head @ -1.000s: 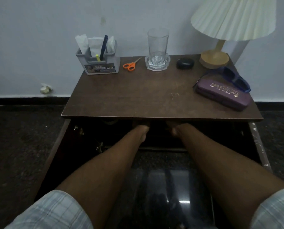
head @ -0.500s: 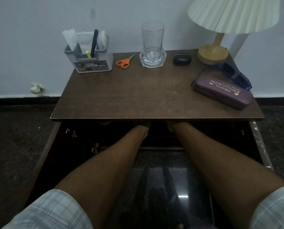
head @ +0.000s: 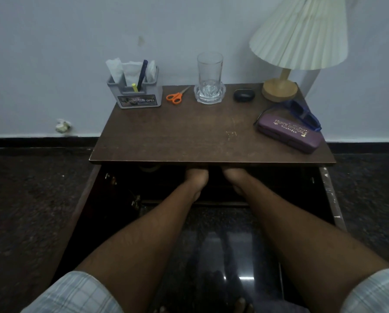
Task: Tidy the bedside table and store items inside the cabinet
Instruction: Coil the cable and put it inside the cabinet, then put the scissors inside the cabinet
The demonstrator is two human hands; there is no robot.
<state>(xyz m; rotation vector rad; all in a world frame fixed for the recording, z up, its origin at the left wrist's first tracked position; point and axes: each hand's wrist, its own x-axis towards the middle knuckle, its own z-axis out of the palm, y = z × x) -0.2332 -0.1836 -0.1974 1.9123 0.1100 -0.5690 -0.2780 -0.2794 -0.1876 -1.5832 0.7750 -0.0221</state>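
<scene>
**Grips out of sight**

Your left grip point(head: 197, 177) and right grip point(head: 234, 177) reach into the open cabinet point(head: 268, 181) under the counter point(head: 189, 136). The fingers are hidden, so I cannot tell if they hold anything. Bump the top while pulling out and the glass point(head: 209, 73) at its back edge could topple.

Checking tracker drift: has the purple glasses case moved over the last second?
No. The purple glasses case keeps its place against the lamp base and the tabletop edge; only the camera view shifted.

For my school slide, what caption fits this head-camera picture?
Left hand and right hand reach into the cabinet under the bedside table.
</scene>
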